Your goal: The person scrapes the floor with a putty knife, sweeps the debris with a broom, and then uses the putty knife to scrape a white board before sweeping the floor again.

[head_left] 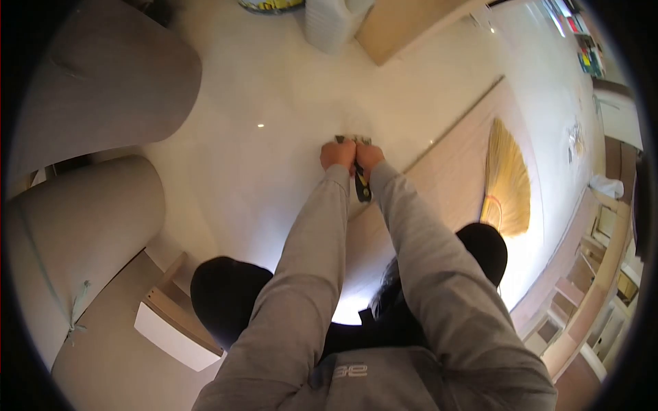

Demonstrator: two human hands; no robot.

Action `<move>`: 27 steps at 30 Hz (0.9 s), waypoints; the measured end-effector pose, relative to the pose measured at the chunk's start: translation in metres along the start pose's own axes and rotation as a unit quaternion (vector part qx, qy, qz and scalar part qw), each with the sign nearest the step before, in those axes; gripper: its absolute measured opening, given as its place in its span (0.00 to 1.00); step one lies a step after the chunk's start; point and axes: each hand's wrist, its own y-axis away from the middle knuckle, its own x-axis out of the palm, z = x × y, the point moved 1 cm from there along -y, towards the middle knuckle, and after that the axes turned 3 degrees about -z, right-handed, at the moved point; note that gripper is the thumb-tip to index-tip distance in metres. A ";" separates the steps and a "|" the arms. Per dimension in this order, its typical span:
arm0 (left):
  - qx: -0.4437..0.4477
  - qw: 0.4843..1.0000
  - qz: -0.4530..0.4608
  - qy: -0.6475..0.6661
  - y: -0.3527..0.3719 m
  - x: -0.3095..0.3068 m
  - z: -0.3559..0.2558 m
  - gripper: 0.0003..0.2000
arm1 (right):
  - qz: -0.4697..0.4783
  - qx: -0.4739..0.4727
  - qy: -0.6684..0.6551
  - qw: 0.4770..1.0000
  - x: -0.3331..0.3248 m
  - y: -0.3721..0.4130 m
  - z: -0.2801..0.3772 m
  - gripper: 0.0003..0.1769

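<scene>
My left hand and my right hand are side by side, low over the pale floor, both with curled fingers. Between my wrists, close to the right one, sticks out the black-and-yellow handle of a tool. Its working end is hidden by my hands, so its kind does not show. A small dark piece pokes out past the left fingers. Small bits show just beyond my knuckles, too blurred to name.
A straw broom lies on a flat board at right. Grey padded pieces stand at left, above an open wooden drawer. A white jug and a wooden block are ahead. Wooden frames stand at far right.
</scene>
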 end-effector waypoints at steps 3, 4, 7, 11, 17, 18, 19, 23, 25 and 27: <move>0.065 0.995 -0.064 -0.043 0.014 0.008 0.015 0.23 | -0.112 -0.254 0.418 0.865 -0.004 0.028 -0.002 0.25; 0.064 0.995 -0.065 -0.039 0.018 0.005 0.010 0.23 | -0.111 -0.256 0.421 0.863 -0.005 0.024 -0.001 0.25; -0.009 0.999 -0.031 0.031 0.019 -0.001 0.002 0.23 | -0.087 -0.147 0.260 0.951 -0.008 0.024 0.006 0.27; -0.074 0.989 0.020 0.130 0.017 -0.007 -0.021 0.23 | 0.009 0.056 -0.024 0.998 -0.012 0.046 0.056 0.27; 0.056 0.990 -0.100 0.078 0.009 0.000 0.000 0.23 | -0.102 -0.283 0.301 0.905 -0.007 -0.058 -0.026 0.21; -0.043 0.986 0.033 0.157 0.014 -0.012 -0.019 0.24 | 0.003 -0.155 0.148 0.977 -0.011 -0.015 0.013 0.20; -0.079 0.974 0.002 0.211 0.025 -0.018 -0.033 0.22 | 0.058 0.000 0.002 0.998 -0.014 0.035 0.057 0.19; 0.038 0.993 -0.105 0.022 -0.005 0.026 0.024 0.24 | -0.094 -0.306 0.556 0.767 -0.010 0.026 0.008 0.17; 0.020 0.994 -0.100 0.030 0.000 0.025 0.028 0.23 | -0.084 -0.291 0.527 0.794 -0.007 0.036 0.008 0.17; -0.045 0.996 0.030 0.076 0.012 -0.006 -0.008 0.22 | -0.042 -0.250 0.503 0.826 -0.011 0.024 0.029 0.16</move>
